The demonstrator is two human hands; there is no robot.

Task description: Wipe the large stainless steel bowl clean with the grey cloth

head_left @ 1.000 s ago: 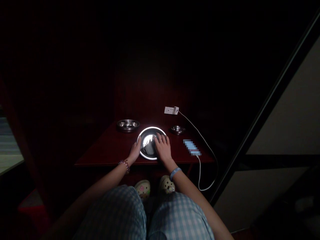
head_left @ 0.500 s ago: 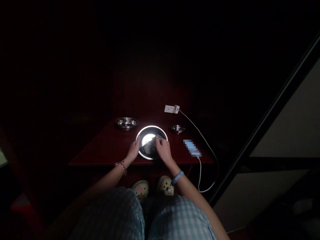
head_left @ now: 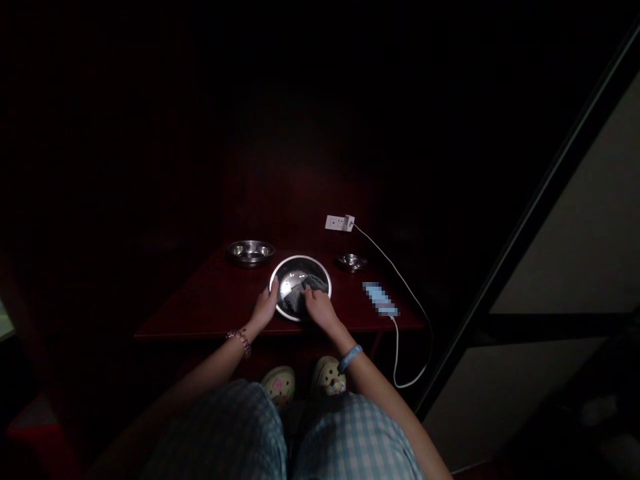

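A shiny metal bowl sits near the front edge of a dark red table. My left hand curls around the bowl's left rim and holds it. My right hand is closed on a grey cloth that lies inside the bowl. Both wrists carry bracelets.
A second metal bowl stands at the back left and a small metal dish at the back right. A phone lies right of the bowl, its white cable running to a wall socket. A dark frame rises on the right.
My right hand has drawn back from the far side of the bowl toward its near rim, bunching the cloth under its fingers. The left hand stays on the rim.
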